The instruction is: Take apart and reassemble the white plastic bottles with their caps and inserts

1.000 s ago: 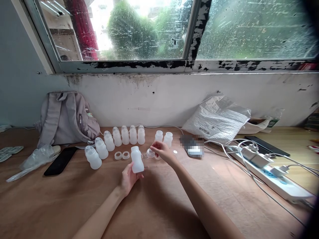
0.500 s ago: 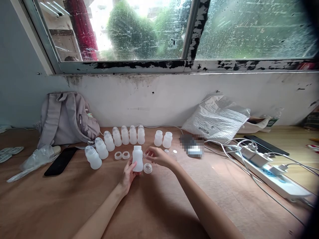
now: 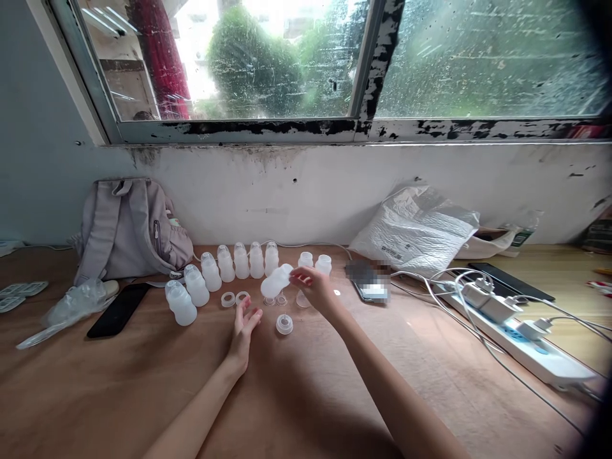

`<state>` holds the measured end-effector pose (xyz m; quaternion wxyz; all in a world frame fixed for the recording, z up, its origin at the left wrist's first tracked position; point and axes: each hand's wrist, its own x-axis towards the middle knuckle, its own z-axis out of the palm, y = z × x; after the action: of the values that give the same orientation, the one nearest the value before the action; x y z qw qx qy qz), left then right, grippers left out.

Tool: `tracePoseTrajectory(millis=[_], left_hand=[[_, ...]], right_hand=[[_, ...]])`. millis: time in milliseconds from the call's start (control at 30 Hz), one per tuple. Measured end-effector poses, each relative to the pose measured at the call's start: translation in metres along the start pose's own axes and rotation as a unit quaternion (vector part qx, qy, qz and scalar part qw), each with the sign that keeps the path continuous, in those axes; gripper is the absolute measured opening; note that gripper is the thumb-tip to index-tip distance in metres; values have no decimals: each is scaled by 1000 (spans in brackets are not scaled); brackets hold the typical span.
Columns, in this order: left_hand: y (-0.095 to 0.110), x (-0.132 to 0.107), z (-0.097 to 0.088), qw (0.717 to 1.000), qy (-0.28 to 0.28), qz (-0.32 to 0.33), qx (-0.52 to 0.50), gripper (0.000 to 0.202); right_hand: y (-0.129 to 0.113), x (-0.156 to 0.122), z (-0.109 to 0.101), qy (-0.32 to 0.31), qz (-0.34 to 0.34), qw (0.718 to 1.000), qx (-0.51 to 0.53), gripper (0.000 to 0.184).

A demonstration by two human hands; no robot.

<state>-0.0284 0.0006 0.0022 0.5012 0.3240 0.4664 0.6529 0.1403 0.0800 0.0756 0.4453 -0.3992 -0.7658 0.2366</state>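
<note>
A frosted white baby bottle (image 3: 274,284) without a cap hangs tilted above the table, its neck gripped in the fingers of my right hand (image 3: 310,284). My left hand (image 3: 245,328) is open and empty, thumb and fingers apart, to the lower left of the bottle. A clear ring-shaped part with a nipple (image 3: 284,324) lies in front of the bottle. Two pale rings (image 3: 228,299) rest beyond my left fingertips. More small clear parts (image 3: 281,299) lie beneath the bottle, partly hidden. Two uncapped bottles (image 3: 324,264) stand behind my right hand.
Several capped bottles (image 3: 211,272) form a curved row at the back left. Further left are a black phone (image 3: 118,310), a plastic bag (image 3: 76,306) and a grey backpack (image 3: 129,229). On the right lie a silver bag (image 3: 421,226), a blurred device (image 3: 370,290) and a power strip (image 3: 535,349) with cables.
The bottle was upright in my left hand; now my right hand has it by the neck, raised and tilted. My left hand has let go and opened.
</note>
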Motion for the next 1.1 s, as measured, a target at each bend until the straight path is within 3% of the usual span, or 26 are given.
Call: tracePoseTrajectory(millis=[133,300,433,767,1100], left_hand=[[-4,7,-7,1000,23,-16,0,38],[-4,8,-8,999,21,-26,-11,33],[-3,10,-10,999,11,-30,-18,31],[-2,23,-21,1000,13,-23,-11,30],[-5,31,-29,1000,11,-27,12,33]], right_hand=[[4,13,-6,67,-34,991,-106,19],[9,36,-2,34,-85,954,-285,18],[20,53,8,20,-81,924,-373,19],[47,71,21,-24,-49,891,-450,19],[50,72,18,-30,-48,883,-466,19]])
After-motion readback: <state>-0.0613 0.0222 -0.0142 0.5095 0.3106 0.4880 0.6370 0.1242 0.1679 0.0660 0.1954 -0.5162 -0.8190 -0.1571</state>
